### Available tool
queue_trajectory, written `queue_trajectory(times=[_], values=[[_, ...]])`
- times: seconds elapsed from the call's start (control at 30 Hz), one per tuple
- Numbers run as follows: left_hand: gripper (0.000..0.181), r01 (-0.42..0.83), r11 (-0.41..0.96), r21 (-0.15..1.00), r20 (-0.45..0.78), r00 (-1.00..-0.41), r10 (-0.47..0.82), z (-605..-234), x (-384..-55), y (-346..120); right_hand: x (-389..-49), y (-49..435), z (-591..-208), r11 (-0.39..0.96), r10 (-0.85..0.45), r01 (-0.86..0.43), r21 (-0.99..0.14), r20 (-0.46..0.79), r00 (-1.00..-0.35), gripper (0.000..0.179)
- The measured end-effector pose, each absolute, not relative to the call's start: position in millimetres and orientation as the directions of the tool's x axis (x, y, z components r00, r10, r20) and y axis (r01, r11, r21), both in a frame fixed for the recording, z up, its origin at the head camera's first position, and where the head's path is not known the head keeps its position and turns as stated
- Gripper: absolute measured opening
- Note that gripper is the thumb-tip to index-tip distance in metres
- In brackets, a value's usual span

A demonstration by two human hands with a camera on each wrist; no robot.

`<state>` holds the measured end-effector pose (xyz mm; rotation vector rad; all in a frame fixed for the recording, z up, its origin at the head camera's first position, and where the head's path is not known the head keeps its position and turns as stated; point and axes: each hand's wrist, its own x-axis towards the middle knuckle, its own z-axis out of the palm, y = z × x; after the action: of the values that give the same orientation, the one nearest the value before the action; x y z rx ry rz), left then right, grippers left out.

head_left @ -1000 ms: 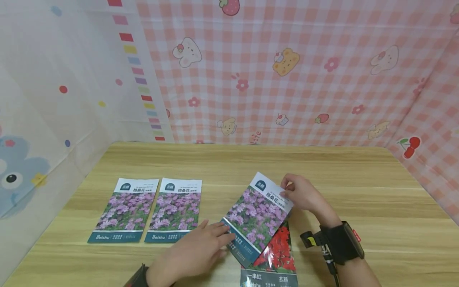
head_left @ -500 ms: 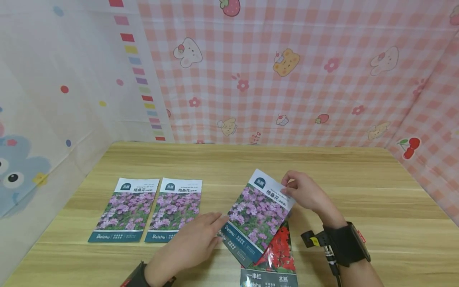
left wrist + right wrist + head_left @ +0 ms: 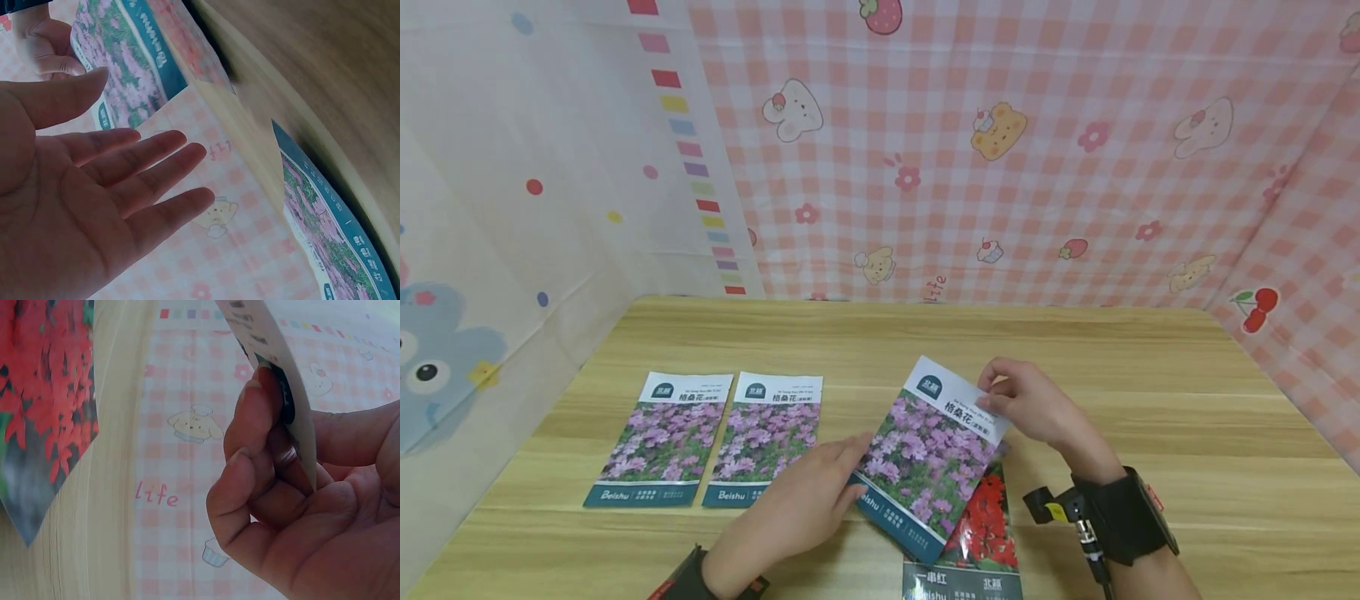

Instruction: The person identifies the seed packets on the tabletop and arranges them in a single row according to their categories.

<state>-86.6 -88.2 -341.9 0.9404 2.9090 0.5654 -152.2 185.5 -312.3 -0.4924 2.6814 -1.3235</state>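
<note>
My right hand (image 3: 1030, 404) pinches the upper right corner of a seed packet (image 3: 928, 458) with purple flowers, held tilted. In the right wrist view this packet (image 3: 290, 381) is edge-on between thumb and curled fingers. My left hand (image 3: 808, 492) is at the packet's lower left edge, its fingers extended. The left wrist view shows the left palm (image 3: 69, 206) with fingers spread straight. Partly covered by the held packet is a red-flowered seed packet (image 3: 988, 525); its lower end runs out of the head view.
Two more purple-flowered packets lie side by side at the left, the outer packet (image 3: 662, 442) and the inner packet (image 3: 767, 433), whose lower right corner the left hand overlaps. Behind the wooden table (image 3: 1120, 350) hangs a pink checked cloth (image 3: 940, 208).
The held packet has shifted slightly left, and the second lettered edge below its lower end no longer shows. My left fingers have moved from the packet's lower front to its left edge.
</note>
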Motion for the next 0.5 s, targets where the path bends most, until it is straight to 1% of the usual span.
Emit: queue_trajectory(times=[0.27,0.5], values=[[0.055,0.525,0.736,0.427,0.097,-0.836,0.540,-344.2,-91.0,-89.2,-148.5,178.7,-310.7,0.480,-0.393,-0.239,-0.844,0.037,-0.919,0.004],[0.054,0.483,0.725,0.491,0.068,-0.851,0.521,-345.6,-94.5,-90.2,-148.6,175.6,-312.8,0.461,-0.400,-0.216,-0.861,0.015,-0.916,0.004]])
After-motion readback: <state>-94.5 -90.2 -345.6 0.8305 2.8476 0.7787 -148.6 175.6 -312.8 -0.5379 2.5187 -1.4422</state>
